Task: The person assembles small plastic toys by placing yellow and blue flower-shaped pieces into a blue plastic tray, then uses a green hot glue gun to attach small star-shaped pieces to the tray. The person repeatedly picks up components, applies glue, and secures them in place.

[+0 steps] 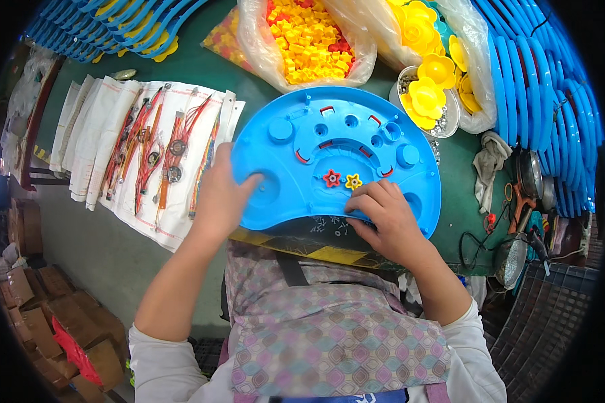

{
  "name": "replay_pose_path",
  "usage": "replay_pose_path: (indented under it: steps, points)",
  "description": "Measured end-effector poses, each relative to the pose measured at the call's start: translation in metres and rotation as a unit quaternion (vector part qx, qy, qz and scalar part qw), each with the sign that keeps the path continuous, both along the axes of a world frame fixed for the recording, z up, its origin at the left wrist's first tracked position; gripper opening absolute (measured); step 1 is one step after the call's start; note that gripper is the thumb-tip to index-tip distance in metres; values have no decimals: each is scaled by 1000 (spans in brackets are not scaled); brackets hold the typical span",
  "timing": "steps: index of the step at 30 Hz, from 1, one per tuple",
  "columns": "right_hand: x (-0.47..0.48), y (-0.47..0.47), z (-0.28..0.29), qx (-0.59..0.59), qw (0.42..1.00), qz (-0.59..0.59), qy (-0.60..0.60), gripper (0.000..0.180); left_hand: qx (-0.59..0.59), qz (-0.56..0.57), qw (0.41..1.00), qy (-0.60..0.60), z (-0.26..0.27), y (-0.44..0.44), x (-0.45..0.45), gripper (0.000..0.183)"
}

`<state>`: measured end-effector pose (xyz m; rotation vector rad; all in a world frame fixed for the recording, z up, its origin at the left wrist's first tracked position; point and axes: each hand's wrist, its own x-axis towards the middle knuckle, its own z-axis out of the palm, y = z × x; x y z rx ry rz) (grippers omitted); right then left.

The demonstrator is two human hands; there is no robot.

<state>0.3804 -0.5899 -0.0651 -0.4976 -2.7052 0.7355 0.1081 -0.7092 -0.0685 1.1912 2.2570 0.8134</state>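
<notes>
A blue molded plastic panel (302,196), curved like a kidney, lies on the green table before me. My left hand (222,191) grips its left rim, thumb on the inner face. My right hand (383,216) is at the lower edge, its fingers curled over the rim. Just above those fingers, a yellow star-shaped plastic piece (353,182) and a red star-shaped plastic piece (331,178) sit on the panel, side by side. Several small red pieces (302,156) are set in slots around the arch. Whether the right fingertips hold anything small cannot be told.
Small screws (327,224) lie by the table's near edge. Wired electronic parts (174,151) rest on white sheets at left. Behind stand a bag of yellow and red pieces (307,45) and a bowl (451,121) with yellow flower-shaped parts. Stacked blue panels (524,95), a cloth and tools are at right.
</notes>
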Motion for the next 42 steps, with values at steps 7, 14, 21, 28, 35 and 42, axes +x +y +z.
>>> replay_pose_path:
  steps: [7, 14, 21, 28, 35, 42]
  points:
    - [10, 0, 5, -42, 998, 12, -42, 27, 85, -23, 988, 129, -2, -12, 21, 76]
    - [2, 9, 37, -159, 986, -43, -24, 29, 171, 102, 970, 140, 5, -35, -30, 21]
    - [-92, 22, 46, -129, 989, 68, 18, 22, 70, 153, 949, 265, -15, -47, -92, 18]
    - [-274, 36, 2, 191, 973, 118, 53, 12, 152, 183, 970, -57, -1, -50, -96, 18]
    - [-285, 43, 9, 267, 940, 211, 10, 13, 307, 242, 826, -406, 20, -85, -108, 13]
    - [-206, 7, 64, -204, 945, 234, 102, 15, 453, 26, 649, -611, 14, -125, -113, 41]
